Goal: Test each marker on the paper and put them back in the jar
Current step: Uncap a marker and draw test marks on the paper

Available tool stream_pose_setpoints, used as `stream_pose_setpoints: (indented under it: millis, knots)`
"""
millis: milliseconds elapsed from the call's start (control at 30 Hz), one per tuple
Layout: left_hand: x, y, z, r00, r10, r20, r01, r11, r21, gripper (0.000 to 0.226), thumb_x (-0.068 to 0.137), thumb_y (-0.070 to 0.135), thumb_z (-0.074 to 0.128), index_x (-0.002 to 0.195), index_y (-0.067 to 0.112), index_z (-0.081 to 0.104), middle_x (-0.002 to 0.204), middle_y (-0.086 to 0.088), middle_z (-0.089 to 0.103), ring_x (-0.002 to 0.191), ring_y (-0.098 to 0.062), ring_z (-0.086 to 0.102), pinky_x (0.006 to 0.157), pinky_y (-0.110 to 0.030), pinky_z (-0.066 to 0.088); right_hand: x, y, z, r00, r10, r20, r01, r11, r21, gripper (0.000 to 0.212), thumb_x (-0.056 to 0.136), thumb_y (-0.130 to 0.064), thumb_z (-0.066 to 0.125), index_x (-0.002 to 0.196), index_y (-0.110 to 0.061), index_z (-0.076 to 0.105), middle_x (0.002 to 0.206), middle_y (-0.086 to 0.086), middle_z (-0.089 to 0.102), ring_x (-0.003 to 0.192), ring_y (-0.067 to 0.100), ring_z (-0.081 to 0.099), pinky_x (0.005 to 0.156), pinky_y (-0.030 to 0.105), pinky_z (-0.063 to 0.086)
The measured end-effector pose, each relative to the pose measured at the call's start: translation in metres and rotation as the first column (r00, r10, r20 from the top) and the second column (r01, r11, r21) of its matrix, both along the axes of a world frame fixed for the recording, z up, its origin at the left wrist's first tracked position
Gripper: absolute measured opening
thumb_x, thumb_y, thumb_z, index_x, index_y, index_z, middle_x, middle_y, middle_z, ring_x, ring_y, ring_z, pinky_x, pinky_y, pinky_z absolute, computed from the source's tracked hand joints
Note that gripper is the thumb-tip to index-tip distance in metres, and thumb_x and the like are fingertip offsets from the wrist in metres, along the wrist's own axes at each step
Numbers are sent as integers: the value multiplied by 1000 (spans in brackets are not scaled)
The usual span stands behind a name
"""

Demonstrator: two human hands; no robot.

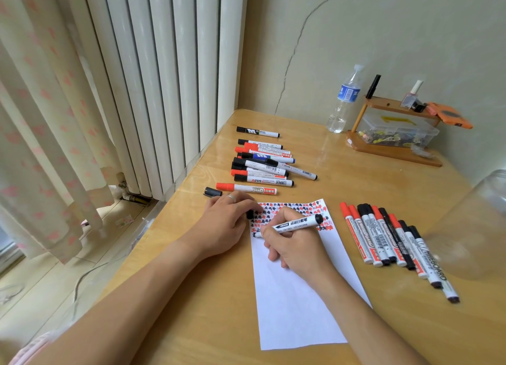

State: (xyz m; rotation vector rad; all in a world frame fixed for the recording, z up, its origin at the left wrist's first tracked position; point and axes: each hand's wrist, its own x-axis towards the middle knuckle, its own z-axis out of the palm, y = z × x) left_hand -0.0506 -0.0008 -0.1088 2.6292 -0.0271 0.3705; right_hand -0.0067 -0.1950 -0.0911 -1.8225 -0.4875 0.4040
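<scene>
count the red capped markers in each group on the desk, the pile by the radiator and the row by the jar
pile by the radiator: 4
row by the jar: 4
total: 8

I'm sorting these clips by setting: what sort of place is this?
Probably a room in a home, at a wooden desk pushed into a corner. A white radiator and patterned curtain stand beside it, and a small desk shelf holds a clear box of pins.
</scene>
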Motion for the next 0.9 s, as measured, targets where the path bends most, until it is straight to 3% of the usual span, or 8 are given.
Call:
stream_pose_setpoints:
  millis: [200, 333, 533, 633, 767, 900]
  knots:
    - [1, 0, -1, 1000, 0, 22, 0, 1000, -3, 47, 95, 8, 45, 129, 34, 64, 140, 12, 51, 132, -7, 42, 105, -31, 20, 0, 0, 0, 1000, 12, -2, -12, 1000, 11, 17, 94, -16, 70, 84, -13, 57, 71, 22, 67, 53, 20, 60, 44, 24, 38]
    - [-1, -1, 0, 999, 8, 47, -8, 1000, 9, 47, 93, 7, 48, 127, 34, 66, 138, 13, 56, 131, -7, 46, 107, -33, 27, 0, -2, 2, 1000, -6, -18, 8, 995, 100, 16, 96, -15, 68, 90, -6, 56, 68, 17, 65, 45, 20, 53, 41, 25, 34]
    - [-4, -1, 4, 993, -10, 118, 6, 999, 33, 34, 95, 8, 58, 117, 32, 68, 123, 13, 62, 117, -11, 56, 98, -37, 45, 4, -5, 0, 1000, -12, -20, 15, 985, 169, 14, 97, -22, 71, 89, -19, 59, 72, 23, 65, 52, 30, 48, 45, 29, 34]
    - [-6, -2, 7, 987, -25, 158, 28, 999, -16, 27, 96, 10, 62, 117, 27, 68, 116, 11, 62, 108, -10, 57, 91, -29, 50, 5, -5, 0, 999, -21, -31, 27, 980, 196, 12, 97, -21, 71, 91, -19, 61, 69, 17, 64, 55, 29, 52, 46, 29, 37]
    - [-9, -4, 10, 985, -28, 173, 38, 998, -57, 27, 97, 10, 62, 118, 25, 68, 112, 17, 59, 101, -1, 51, 84, -8, 39, 4, -6, 1, 999, -29, -33, 36, 972, 231, 11, 97, -20, 71, 92, -17, 61, 65, 14, 62, 56, 25, 54, 45, 27, 38]
    - [-10, -5, 11, 983, -68, 172, 82, 994, -76, 24, 97, 12, 65, 116, 26, 68, 110, 16, 61, 99, 0, 53, 81, -8, 40, 5, -6, -1, 1000, -10, -19, 14, 974, 225, 12, 98, -22, 71, 94, -19, 60, 63, 15, 64, 51, 24, 52, 46, 28, 38]
